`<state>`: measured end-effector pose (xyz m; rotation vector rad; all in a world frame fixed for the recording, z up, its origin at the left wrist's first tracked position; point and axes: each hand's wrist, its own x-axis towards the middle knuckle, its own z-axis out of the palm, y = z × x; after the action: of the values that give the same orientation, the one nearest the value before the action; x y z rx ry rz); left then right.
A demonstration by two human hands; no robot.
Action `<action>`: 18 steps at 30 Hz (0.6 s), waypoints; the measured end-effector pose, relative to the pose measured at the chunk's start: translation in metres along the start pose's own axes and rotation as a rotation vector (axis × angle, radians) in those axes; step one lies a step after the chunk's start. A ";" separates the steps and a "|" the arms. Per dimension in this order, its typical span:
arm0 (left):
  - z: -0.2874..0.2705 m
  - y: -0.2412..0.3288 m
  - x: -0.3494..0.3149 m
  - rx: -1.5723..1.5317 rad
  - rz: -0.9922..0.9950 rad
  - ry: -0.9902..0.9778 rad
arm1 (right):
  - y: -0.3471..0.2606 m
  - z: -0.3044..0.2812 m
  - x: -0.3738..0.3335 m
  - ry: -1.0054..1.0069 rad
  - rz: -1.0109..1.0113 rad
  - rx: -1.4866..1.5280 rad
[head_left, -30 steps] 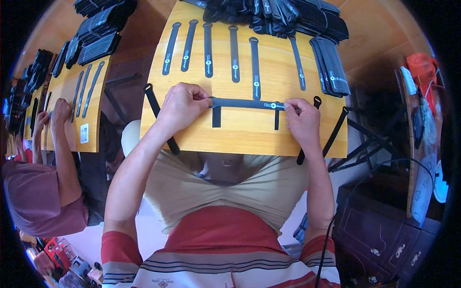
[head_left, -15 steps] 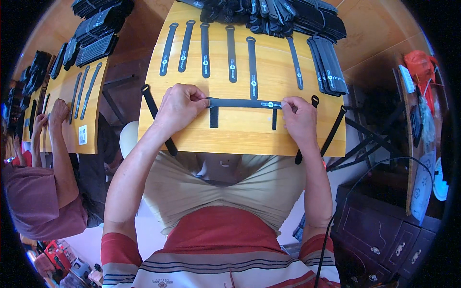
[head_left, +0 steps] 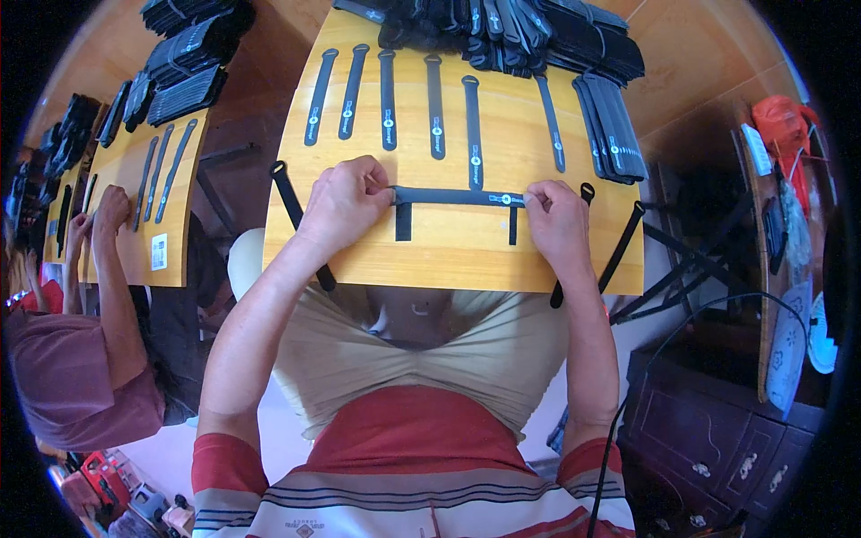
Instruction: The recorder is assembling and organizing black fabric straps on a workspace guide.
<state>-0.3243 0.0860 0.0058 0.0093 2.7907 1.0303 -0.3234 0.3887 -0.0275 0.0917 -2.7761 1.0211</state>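
A dark hook-and-loop strap (head_left: 457, 196) with a small pale print lies stretched crosswise near the front of the wooden table. My left hand (head_left: 350, 204) pinches its left end between thumb and fingers. At the other end, my right hand (head_left: 558, 215) has its fingers closed on the strap, partly covering it. Two short black strips, a left one (head_left: 404, 222) and a right one (head_left: 513, 228), extend from beneath the strap toward me. A black strap with a looped head (head_left: 285, 193) runs over the front edge beside my left wrist, and another (head_left: 621, 249) lies right of my right forearm.
Several grey straps (head_left: 387, 99) are laid out in a row beyond my hands. Bundled straps (head_left: 610, 125) and a larger heap (head_left: 502, 36) sit at the far side. To the left, another person's hand (head_left: 112, 208) is over a neighbouring table (head_left: 170, 215) with straps.
The view has shifted slightly. Both hands keep hold of the strap's ends, and the strap stays in nearly the same place.
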 end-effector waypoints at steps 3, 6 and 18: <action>0.003 0.001 -0.004 -0.003 0.014 0.010 | -0.004 -0.001 0.000 -0.005 -0.014 -0.017; 0.012 -0.011 -0.006 0.048 0.184 0.107 | -0.008 -0.003 -0.001 -0.014 -0.011 -0.017; 0.010 -0.008 -0.012 0.180 0.323 0.111 | -0.007 -0.002 -0.002 -0.018 -0.043 -0.094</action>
<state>-0.3103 0.0855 -0.0052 0.4516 3.0420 0.8582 -0.3202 0.3847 -0.0218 0.1478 -2.8204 0.8823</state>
